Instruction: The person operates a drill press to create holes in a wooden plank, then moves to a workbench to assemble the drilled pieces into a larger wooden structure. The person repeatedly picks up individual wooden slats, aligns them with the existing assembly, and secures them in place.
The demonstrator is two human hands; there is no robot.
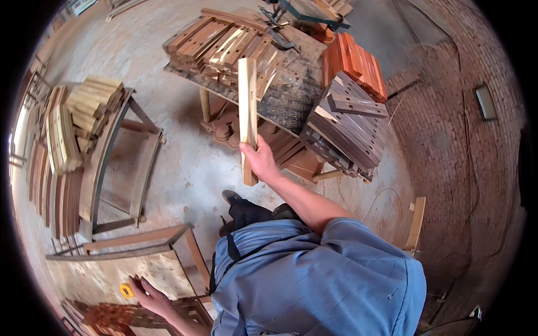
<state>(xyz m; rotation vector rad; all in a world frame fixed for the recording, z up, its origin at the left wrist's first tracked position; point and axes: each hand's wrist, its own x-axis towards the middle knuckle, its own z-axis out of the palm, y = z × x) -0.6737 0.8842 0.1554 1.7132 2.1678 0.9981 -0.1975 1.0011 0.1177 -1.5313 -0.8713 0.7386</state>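
In my right hand (261, 161) is a pale wooden slat (247, 106), gripped near its lower end and held upright in front of me. The slat reaches up in front of the edge of a dark work table (291, 70). Down at the left, the fingers of my left hand (151, 297) are curled at a yellow tape measure (126, 290), over a pale, worn tabletop (129, 274). Part of the tape measure is hidden by the fingers.
Stacked brown slats (224, 47), reddish boards (354, 61) and dark slotted boards (356, 120) lie on or beside the dark table. At left, a rack (106, 162) bears pale and brown wood pieces. A brick wall (443, 151) runs along the right. One plank (415, 224) leans there.
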